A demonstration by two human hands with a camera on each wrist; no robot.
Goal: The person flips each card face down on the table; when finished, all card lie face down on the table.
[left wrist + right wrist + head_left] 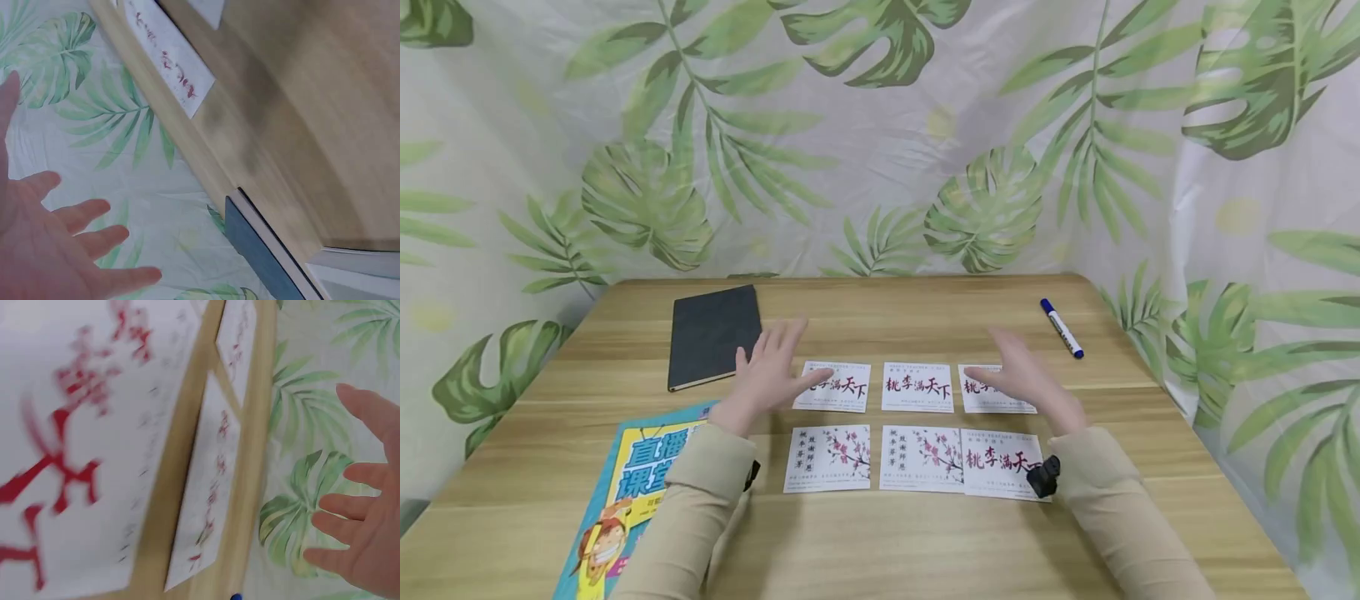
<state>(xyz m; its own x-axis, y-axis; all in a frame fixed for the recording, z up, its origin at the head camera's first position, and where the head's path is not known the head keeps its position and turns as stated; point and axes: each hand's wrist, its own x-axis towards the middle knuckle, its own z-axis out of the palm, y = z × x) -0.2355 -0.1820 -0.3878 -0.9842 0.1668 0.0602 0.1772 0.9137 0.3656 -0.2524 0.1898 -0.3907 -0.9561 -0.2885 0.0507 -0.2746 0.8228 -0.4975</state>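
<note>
Both hands hover over the table with fingers spread, holding nothing. In the head view my left hand [766, 375] overlaps the upper left card [835, 398], which bears red characters. My right hand [1030, 379] partly covers the upper right card [1000, 403]. Between them lies the upper middle card [917, 388]. A lower row has two cards with plum blossoms, the left one [827, 458] and the middle one [919, 460]. At its right end a card with red characters [1000, 462] meets the middle one edge to edge. Each wrist view shows its hand's straight, spread fingers.
A black notebook [709, 337] lies at the back left, beyond my left hand. A bright teal and yellow book [625, 483] is partly under my left sleeve. A blue-capped marker [1063, 328] sits at the back right. Leaf-print cloth [880, 167] hangs behind the table.
</note>
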